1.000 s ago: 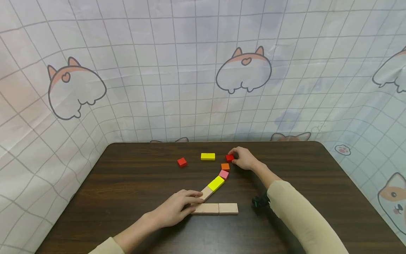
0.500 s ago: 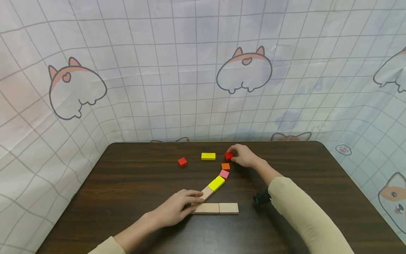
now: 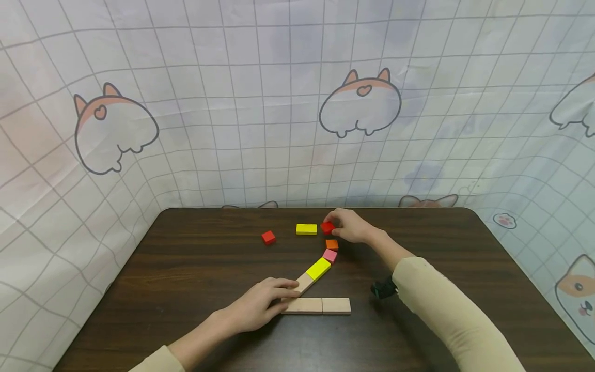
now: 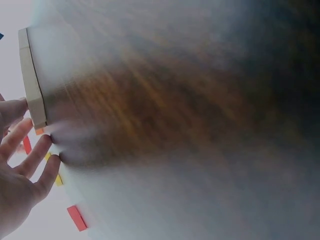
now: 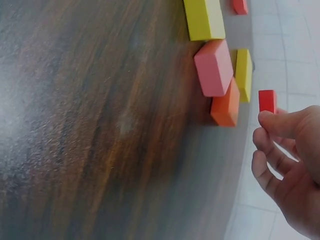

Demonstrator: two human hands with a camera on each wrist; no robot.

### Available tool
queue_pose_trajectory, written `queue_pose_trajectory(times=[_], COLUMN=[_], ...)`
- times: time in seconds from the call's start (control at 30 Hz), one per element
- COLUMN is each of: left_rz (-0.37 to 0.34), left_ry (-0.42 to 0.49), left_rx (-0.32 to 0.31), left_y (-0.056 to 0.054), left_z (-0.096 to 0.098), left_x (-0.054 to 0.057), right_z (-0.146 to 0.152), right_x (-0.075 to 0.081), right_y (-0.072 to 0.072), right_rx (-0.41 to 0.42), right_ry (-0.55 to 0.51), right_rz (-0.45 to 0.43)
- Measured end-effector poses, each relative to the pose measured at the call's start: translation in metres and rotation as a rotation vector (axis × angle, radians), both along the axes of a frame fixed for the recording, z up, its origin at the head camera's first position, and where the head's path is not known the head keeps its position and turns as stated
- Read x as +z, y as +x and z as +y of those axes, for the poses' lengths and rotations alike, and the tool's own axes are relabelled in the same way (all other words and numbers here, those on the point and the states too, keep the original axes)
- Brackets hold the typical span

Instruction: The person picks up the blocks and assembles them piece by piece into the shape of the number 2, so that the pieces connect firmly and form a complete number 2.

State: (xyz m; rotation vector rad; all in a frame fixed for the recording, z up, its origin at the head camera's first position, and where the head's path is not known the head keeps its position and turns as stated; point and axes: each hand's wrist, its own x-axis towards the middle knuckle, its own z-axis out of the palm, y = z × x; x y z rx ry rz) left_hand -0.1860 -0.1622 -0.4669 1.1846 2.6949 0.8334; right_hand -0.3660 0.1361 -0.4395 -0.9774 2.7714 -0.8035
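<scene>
My right hand (image 3: pixel 350 226) pinches a small red block (image 3: pixel 327 228) between thumb and fingers, near the table's far edge. In the right wrist view that red block (image 5: pixel 267 101) appears raised off the tabletop. Just nearer than it lies an orange block (image 3: pixel 332 245), followed by a pink block (image 3: pixel 330 256), a yellow block (image 3: pixel 318 269) and a plain wooden block (image 3: pixel 304 283) in a slanting line. My left hand (image 3: pixel 262 305) rests with spread fingers at the corner where this line meets a row of plain wooden blocks (image 3: pixel 302 306), hiding part of both.
A loose yellow block (image 3: pixel 306 229) lies left of the right hand, and another red block (image 3: pixel 268 237) farther left. A black object (image 3: pixel 383 288) shows beside the right sleeve. Behind the dark wooden table (image 3: pixel 186 258) hangs a patterned white cloth (image 3: pixel 260 129).
My right hand has carried the red block to the left, from beyond the orange block to close by the loose yellow block. My left hand stays where it was.
</scene>
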Motion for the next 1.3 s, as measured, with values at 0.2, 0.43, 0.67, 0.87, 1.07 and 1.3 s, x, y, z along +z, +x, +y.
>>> queue_pose_trajectory(times=[0.2, 0.43, 0.67, 0.87, 1.07, 1.3], left_rz=[-0.008, -0.001, -0.015, -0.013, -0.026, -0.008], left_ry=[-0.003, -0.005, -0.007, -0.010, -0.007, -0.011], left_rx=[-0.004, 0.000, 0.002, 0.007, 0.005, -0.003], left_y=[-0.001, -0.002, -0.001, -0.001, 0.000, -0.002], left_z=[0.000, 0.000, -0.001, 0.000, -0.001, 0.000], left_x=[0.000, -0.001, -0.001, -0.001, -0.002, -0.001], right_z=[-0.007, -0.008, -0.008, -0.007, -0.001, 0.003], right_x=[0.007, 0.015, 0.016, 0.014, 0.007, 0.004], right_y=[0.000, -0.002, -0.006, -0.011, -0.013, -0.015], right_rx=[0.043, 0.074, 0.153, 0.176, 0.175, 0.159], right_ry=[0.027, 0.042, 0.060, 0.066, 0.093, 0.090], right_rz=[0.002, -0.031, -0.030, -0.031, -0.024, -0.020])
